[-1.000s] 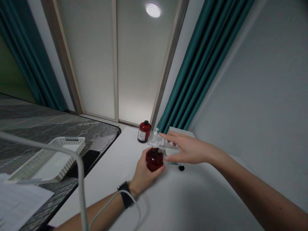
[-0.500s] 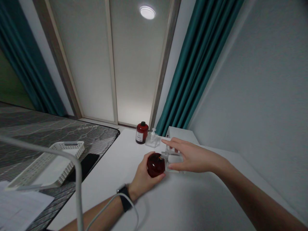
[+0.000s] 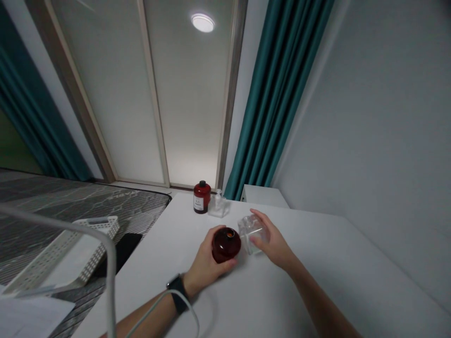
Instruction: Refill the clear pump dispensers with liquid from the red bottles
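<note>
My left hand (image 3: 207, 263) is wrapped round a dark red glass bottle (image 3: 225, 251) whose open mouth faces up, with no cap on it. Just to its right, my right hand (image 3: 273, 241) grips a clear square glass bottle (image 3: 252, 232), thumb on the near side. The clear bottle is roughly upright, and I cannot tell whether its base rests on the table. Farther back stand a red bottle (image 3: 202, 195) with a black cap and white label, and beside it another clear glass bottle (image 3: 218, 206) with a clear top.
Both hands are over a white table (image 3: 169, 249). At left lie a white perforated basket (image 3: 84, 272), a black flat object (image 3: 123, 251) and paper (image 3: 38, 314). A pale cable (image 3: 111, 272) loops in front. A white box (image 3: 264, 195) stands past the table's far edge.
The clear bottle has gone from tipped against the red bottle's mouth to roughly upright beside it. My right hand has turned with it. The left hand keeps its hold; the view has shifted slightly.
</note>
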Demonstrator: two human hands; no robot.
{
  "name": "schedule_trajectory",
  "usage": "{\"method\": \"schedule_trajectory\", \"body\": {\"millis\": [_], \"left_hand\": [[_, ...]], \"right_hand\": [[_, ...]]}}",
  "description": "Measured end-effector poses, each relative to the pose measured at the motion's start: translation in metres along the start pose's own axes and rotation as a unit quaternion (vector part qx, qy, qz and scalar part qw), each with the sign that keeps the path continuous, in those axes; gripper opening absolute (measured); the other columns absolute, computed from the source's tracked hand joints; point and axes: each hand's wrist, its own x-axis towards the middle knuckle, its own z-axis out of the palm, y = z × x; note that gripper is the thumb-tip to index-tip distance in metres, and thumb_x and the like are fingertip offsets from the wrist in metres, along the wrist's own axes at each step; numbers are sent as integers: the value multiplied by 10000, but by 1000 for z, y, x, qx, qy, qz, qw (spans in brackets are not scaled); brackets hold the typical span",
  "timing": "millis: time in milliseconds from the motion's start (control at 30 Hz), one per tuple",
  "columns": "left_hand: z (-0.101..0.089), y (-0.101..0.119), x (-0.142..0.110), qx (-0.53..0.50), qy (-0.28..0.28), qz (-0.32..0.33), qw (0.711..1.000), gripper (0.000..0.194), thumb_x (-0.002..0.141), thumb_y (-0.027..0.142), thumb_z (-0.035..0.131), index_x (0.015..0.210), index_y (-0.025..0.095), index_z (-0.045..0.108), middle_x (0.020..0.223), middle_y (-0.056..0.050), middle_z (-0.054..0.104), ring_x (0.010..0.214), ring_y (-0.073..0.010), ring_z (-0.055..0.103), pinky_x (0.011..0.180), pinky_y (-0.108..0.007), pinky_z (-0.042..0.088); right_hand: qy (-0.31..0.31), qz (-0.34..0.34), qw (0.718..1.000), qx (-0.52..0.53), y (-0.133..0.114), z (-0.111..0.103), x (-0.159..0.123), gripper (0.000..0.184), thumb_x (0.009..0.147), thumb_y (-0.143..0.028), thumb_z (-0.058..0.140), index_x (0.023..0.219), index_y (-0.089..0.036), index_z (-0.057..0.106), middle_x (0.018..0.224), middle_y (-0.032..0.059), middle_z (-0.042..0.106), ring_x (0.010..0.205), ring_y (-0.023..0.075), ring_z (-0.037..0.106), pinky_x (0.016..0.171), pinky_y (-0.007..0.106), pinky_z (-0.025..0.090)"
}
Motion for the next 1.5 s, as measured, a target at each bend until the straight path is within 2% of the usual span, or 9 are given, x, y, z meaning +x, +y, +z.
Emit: {"method": "schedule_trajectory", "body": {"millis": [100, 300, 433, 533, 667, 900, 1033, 1233, 1500], "left_hand": [[-1, -3, 1, 3, -22, 9, 1000, 760, 700, 434, 796, 1317, 193, 423, 1265, -120, 560, 1176, -308, 561, 1045, -457, 426], [-9, -2, 8, 40, -79, 31, 996, 811, 713, 580, 755, 1345, 191, 429, 1300, -143, 480, 1231, -353, 493, 1078, -520, 371], [-18, 6, 13, 116, -72, 67, 988, 851, 707, 426, 772, 1414, 225, 343, 1308, -125, 425, 1229, -340, 465, 1075, -541, 371], [-24, 15, 14, 171, -77, 110, 976, 705, 731, 285, 720, 1365, 238, 412, 1283, -118, 448, 1229, -332, 453, 1069, -523, 382], [-28, 26, 16, 185, -99, 144, 967, 584, 767, 240, 659, 1319, 240, 468, 1266, -113, 510, 1215, -325, 469, 1060, -498, 393], [-26, 32, 22, 117, -165, 97, 974, 599, 823, 230, 630, 1387, 248, 430, 1393, -126, 466, 1321, -316, 435, 1130, -521, 329], [-20, 36, 26, 127, -153, 66, 978, 659, 751, 195, 708, 1354, 250, 449, 1411, -126, 458, 1333, -317, 427, 1143, -536, 319], [-18, 33, 36, 156, -162, 85, 971, 720, 711, 150, 705, 1372, 247, 437, 1419, -126, 461, 1317, -322, 437, 1130, -538, 341], [-16, 26, 51, 184, -153, 75, 968, 722, 695, 261, 785, 1353, 221, 491, 1327, -125, 543, 1267, -332, 477, 1105, -525, 376]], "right_hand": [[91, 17, 994, 56, 24, 11, -7, 503, 822, -431, 666, 1248, -252, 468, 1194, 77, 601, 1129, 252, 589, 1002, 397, 462], [128, 33, 988, 76, 41, 16, -13, 478, 786, -445, 697, 1135, -277, 417, 1054, 43, 572, 980, 231, 601, 851, 368, 521], [144, 42, 986, 66, 46, 13, -15, 561, 800, -440, 682, 1254, -278, 396, 1166, 71, 552, 1061, 254, 591, 918, 407, 507], [150, 54, 985, 72, 48, 12, -16, 655, 800, -442, 680, 1348, -261, 370, 1240, 98, 527, 1110, 276, 571, 958, 449, 493], [157, 52, 985, 53, 46, 10, -17, 618, 801, -425, 685, 1321, -242, 406, 1254, 105, 512, 1166, 287, 532, 1002, 471, 468], [198, 29, 979, 50, 45, 13, -16, 546, 820, -415, 681, 1274, -250, 426, 1247, 102, 506, 1179, 273, 539, 974, 432, 504], [214, 27, 975, 47, 50, 13, -14, 548, 795, -430, 706, 1241, -254, 441, 1208, 98, 513, 1142, 276, 561, 943, 426, 522], [214, 29, 975, 43, 53, 8, -5, 534, 805, -417, 697, 1241, -263, 431, 1197, 90, 519, 1097, 260, 579, 947, 433, 510], [170, 6, 986, 2, 35, -2, 30, 651, 771, -387, 700, 1343, -242, 425, 1200, 79, 490, 1153, 264, 532, 1009, 469, 472]]}}
